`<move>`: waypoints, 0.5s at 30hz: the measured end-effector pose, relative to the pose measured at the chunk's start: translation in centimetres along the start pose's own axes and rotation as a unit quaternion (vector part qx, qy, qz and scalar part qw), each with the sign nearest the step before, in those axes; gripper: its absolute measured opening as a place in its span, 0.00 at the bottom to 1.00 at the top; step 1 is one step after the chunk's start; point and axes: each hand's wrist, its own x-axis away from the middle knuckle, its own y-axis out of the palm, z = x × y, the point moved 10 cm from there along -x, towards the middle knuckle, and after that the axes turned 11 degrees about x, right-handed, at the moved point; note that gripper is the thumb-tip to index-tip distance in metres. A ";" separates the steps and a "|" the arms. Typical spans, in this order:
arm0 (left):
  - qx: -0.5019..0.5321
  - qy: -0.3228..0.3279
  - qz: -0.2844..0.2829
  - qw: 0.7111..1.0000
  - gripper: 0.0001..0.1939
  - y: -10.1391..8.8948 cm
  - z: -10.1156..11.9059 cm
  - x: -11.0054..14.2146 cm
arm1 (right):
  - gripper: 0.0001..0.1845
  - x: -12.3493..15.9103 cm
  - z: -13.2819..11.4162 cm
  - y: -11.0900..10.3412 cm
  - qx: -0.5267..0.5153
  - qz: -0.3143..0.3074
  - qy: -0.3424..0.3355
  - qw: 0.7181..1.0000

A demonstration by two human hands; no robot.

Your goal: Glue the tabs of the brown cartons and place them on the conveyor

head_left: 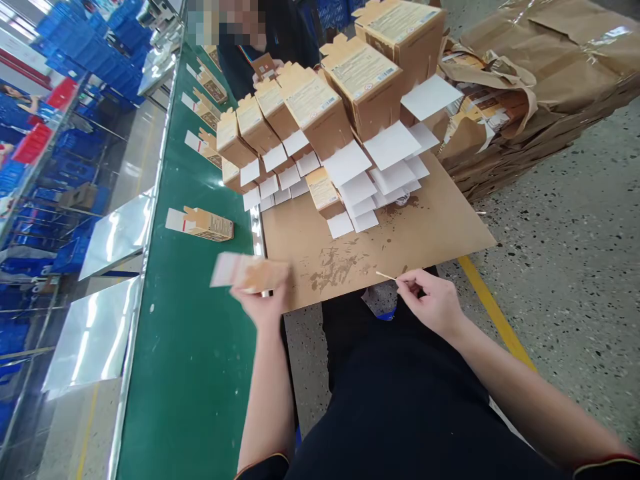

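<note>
My left hand (261,305) is closed around a small cardboard box (267,272) with a raised white flap, held over the seam between the green belt and the brown board. Motion blurs this box. My right hand (434,300) pinches a thin pale stick (386,275), which points left above the board's near edge. Another small carton (213,225), its white flap up, lies on the green belt just beyond my left hand. Stacked cartons (313,100) with white flaps hanging out stand on the far part of the board (430,227).
The green conveyor belt (190,373) runs along my left, with several cartons farther up it. A co-worker (280,40) stands behind the stacks, holding a piece of cardboard. Paper-wrapped bundles (560,67) sit at the right. Blue crates (90,40) fill the far left.
</note>
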 end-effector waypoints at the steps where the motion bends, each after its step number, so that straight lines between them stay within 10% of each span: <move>1: -0.001 0.014 0.059 0.998 0.50 -3.6 -0.1 -1.4 | 0.10 -0.4 0.6 -0.7 0.007 0.014 0.007 1.000; 3: 0.004 0.037 0.168 0.985 0.53 -10.4 -0.6 -3.7 | 0.09 -2.1 2.0 -2.2 0.027 0.043 0.017 0.999; 6: -0.022 -0.008 0.201 0.979 0.53 -15.2 -3.6 -6.1 | 0.07 -6.3 4.0 -4.2 0.077 0.068 0.017 0.995; 11: -0.061 -0.023 0.216 0.974 0.54 -16.0 -6.1 -4.9 | 0.03 -14.0 6.1 -4.5 0.179 0.033 0.008 0.983; 15: -0.070 0.075 0.344 0.933 0.41 -15.4 -2.8 -0.1 | 0.04 -17.2 6.9 -2.5 0.248 -0.026 0.008 0.968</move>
